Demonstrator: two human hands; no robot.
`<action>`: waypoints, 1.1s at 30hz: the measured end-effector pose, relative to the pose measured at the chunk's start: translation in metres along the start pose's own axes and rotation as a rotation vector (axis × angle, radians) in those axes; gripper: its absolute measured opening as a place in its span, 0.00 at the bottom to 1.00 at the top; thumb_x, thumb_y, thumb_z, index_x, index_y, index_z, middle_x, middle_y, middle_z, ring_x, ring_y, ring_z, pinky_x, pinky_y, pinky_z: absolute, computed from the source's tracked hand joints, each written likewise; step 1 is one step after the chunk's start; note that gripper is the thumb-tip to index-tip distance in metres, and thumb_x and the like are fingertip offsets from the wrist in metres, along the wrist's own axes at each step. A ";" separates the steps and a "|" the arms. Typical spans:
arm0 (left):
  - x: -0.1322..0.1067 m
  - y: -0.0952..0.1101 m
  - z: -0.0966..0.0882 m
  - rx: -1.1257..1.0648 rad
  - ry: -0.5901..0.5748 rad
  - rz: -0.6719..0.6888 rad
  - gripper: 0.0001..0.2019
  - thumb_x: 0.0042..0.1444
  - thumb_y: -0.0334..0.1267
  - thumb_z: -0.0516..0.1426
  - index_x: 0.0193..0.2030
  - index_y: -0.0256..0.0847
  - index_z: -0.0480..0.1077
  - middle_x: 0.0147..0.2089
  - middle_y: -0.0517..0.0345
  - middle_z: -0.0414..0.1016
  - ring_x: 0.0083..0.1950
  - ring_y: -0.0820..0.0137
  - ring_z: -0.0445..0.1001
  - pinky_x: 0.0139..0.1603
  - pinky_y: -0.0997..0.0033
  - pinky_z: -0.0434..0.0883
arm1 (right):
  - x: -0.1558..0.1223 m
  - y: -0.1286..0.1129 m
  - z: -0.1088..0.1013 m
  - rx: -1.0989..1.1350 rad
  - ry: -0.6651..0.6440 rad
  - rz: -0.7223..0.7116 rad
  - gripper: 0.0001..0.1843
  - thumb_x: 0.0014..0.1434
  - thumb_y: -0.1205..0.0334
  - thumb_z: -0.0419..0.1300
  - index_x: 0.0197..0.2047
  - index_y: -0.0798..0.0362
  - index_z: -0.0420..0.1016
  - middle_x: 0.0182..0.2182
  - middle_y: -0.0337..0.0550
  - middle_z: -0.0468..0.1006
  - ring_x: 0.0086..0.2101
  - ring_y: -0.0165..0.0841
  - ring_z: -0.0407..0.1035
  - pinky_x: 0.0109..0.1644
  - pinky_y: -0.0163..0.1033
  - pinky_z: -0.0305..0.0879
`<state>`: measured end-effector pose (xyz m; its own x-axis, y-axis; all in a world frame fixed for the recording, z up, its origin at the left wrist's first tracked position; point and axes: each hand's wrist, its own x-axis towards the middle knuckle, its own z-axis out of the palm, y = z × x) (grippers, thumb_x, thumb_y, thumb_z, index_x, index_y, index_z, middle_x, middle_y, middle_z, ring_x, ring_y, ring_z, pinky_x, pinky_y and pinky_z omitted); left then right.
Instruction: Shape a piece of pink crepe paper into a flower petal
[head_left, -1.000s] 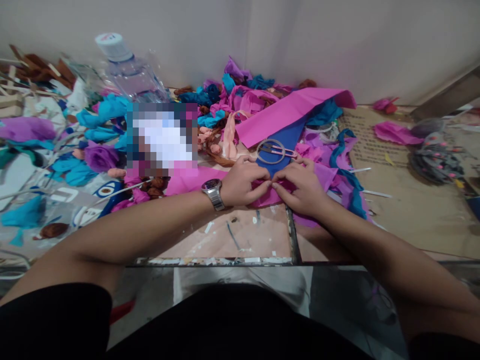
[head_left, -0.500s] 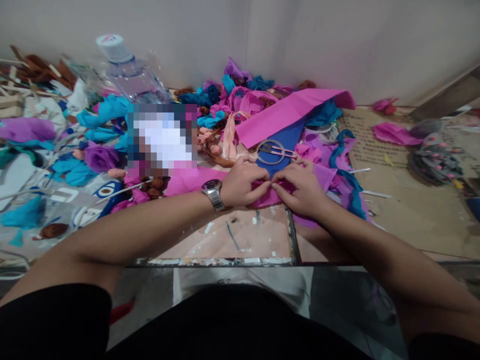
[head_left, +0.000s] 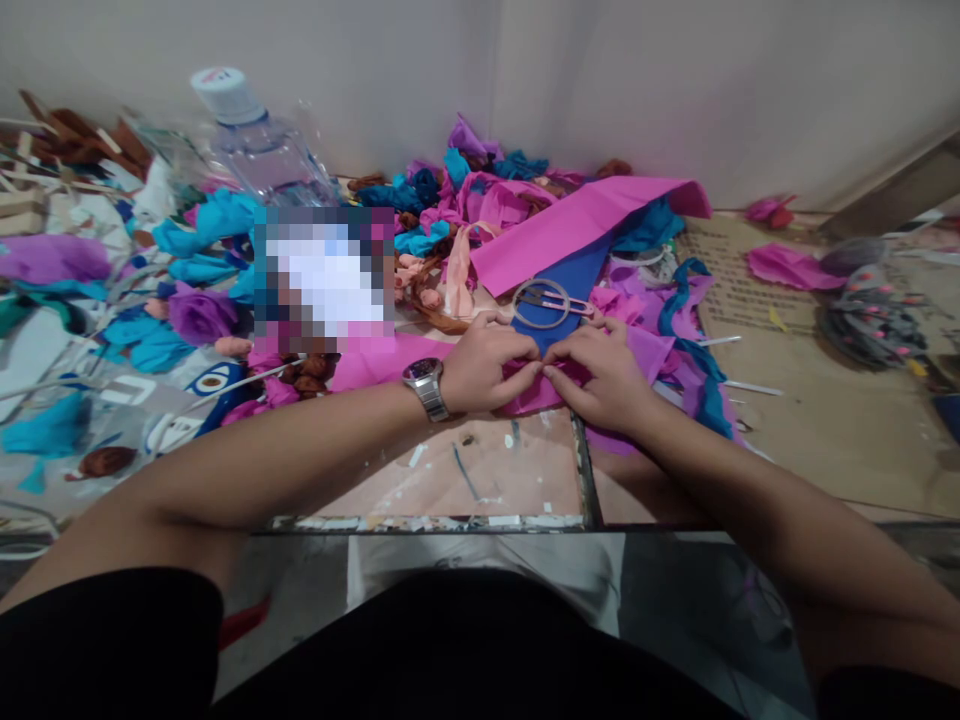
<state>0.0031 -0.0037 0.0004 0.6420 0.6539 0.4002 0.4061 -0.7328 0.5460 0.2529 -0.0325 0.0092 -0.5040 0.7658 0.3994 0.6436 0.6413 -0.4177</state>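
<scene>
A piece of magenta crepe paper [head_left: 534, 398] lies at the front of the pile, pinched between my two hands. My left hand [head_left: 495, 365], with a metal watch [head_left: 425, 388] on its wrist, closes thumb and fingers on the paper's left part. Thumb against fingers, my right hand [head_left: 596, 370] grips it just to the right, the two thumb tips almost touching. Right behind the hands sits a blue sheet [head_left: 574, 270] with a round ring of tape or wire [head_left: 541, 303] and small pink-handled scissors [head_left: 577, 306] on it. Fingertips partly hide the pinched edge.
Behind the hands, a long magenta strip [head_left: 592, 225] lies across crumpled paper. At the left stands a clear bottle [head_left: 270, 155] among blue and purple paper flowers [head_left: 202, 312]. Cardboard [head_left: 795, 420] covers the right side, with a dark netted bundle [head_left: 862, 325] on it.
</scene>
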 end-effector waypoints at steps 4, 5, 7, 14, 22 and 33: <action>0.000 0.000 0.000 -0.003 0.012 0.003 0.15 0.74 0.48 0.54 0.41 0.44 0.77 0.39 0.57 0.87 0.40 0.64 0.78 0.71 0.48 0.63 | 0.000 0.000 0.000 0.008 0.008 -0.010 0.11 0.77 0.52 0.62 0.47 0.46 0.82 0.41 0.41 0.89 0.45 0.40 0.78 0.73 0.59 0.53; 0.000 0.000 0.000 -0.004 0.014 0.005 0.15 0.74 0.48 0.54 0.41 0.44 0.77 0.38 0.57 0.87 0.40 0.64 0.78 0.71 0.48 0.63 | 0.000 0.000 0.000 0.013 0.009 -0.014 0.11 0.77 0.52 0.62 0.47 0.46 0.82 0.41 0.41 0.89 0.45 0.40 0.78 0.72 0.58 0.53; 0.000 0.000 0.000 -0.003 0.008 0.009 0.14 0.73 0.46 0.53 0.40 0.44 0.77 0.38 0.58 0.87 0.40 0.65 0.77 0.71 0.47 0.62 | 0.000 0.000 0.001 0.018 0.005 -0.016 0.11 0.77 0.51 0.62 0.47 0.46 0.82 0.41 0.41 0.89 0.44 0.40 0.78 0.72 0.59 0.53; 0.001 0.001 -0.002 0.006 -0.013 -0.007 0.14 0.73 0.46 0.53 0.40 0.44 0.76 0.38 0.57 0.87 0.39 0.65 0.77 0.73 0.46 0.63 | 0.000 0.000 0.000 0.017 -0.008 0.002 0.11 0.76 0.51 0.62 0.47 0.46 0.82 0.42 0.42 0.89 0.44 0.41 0.78 0.72 0.59 0.54; 0.000 0.000 0.000 -0.009 0.018 -0.003 0.15 0.73 0.48 0.55 0.41 0.44 0.77 0.38 0.57 0.86 0.40 0.64 0.78 0.70 0.47 0.64 | 0.000 0.001 0.001 0.036 0.016 -0.019 0.09 0.76 0.53 0.62 0.46 0.46 0.82 0.41 0.40 0.89 0.44 0.40 0.78 0.72 0.58 0.53; 0.000 -0.001 0.001 -0.016 0.018 -0.017 0.15 0.74 0.48 0.54 0.41 0.44 0.77 0.39 0.57 0.87 0.40 0.65 0.78 0.70 0.47 0.63 | 0.000 0.003 0.001 -0.017 0.023 -0.041 0.09 0.77 0.53 0.63 0.48 0.47 0.83 0.42 0.40 0.89 0.47 0.40 0.79 0.73 0.57 0.51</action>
<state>0.0035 -0.0029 -0.0004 0.6229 0.6699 0.4040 0.4064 -0.7184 0.5645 0.2539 -0.0309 0.0072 -0.5168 0.7379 0.4342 0.6326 0.6708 -0.3871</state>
